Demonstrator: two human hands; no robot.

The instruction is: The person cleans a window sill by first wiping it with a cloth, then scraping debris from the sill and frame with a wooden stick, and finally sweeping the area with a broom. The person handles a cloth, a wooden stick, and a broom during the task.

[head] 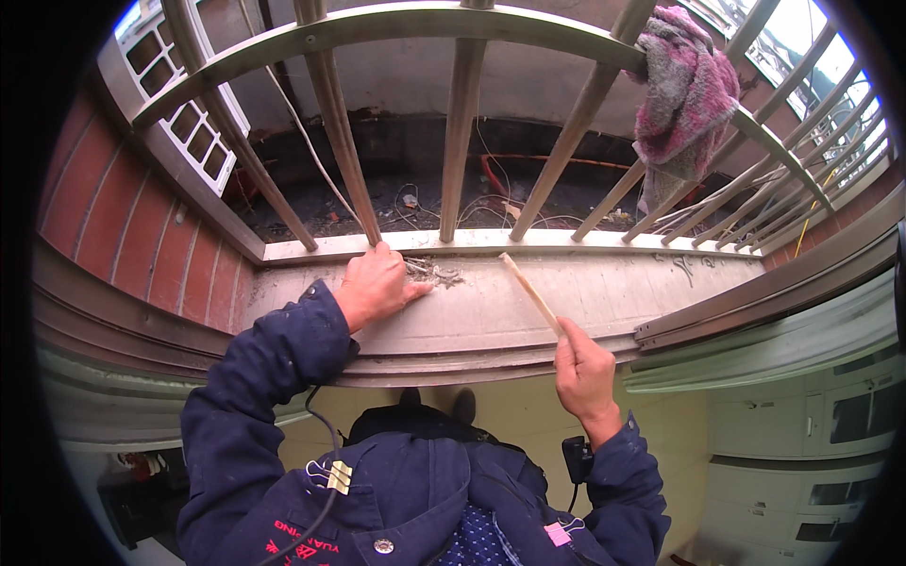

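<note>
My left hand rests at the foot of a metal bar on the window ledge, its fingers bent and its thumb stretched to the right. Beside it lies a small heap of debris, partly covered by the hand. Whether the left fingers pinch anything is hidden. In my right hand is a thin, pale flat stick, held near its lower end. The stick slants up and to the left, its far tip over the ledge, right of the debris.
Metal railing bars rise beyond the ledge. A pink and grey cloth hangs over the curved rail. Red tiles flank the left side. The window track runs along the near edge, with pale curtains at the sides.
</note>
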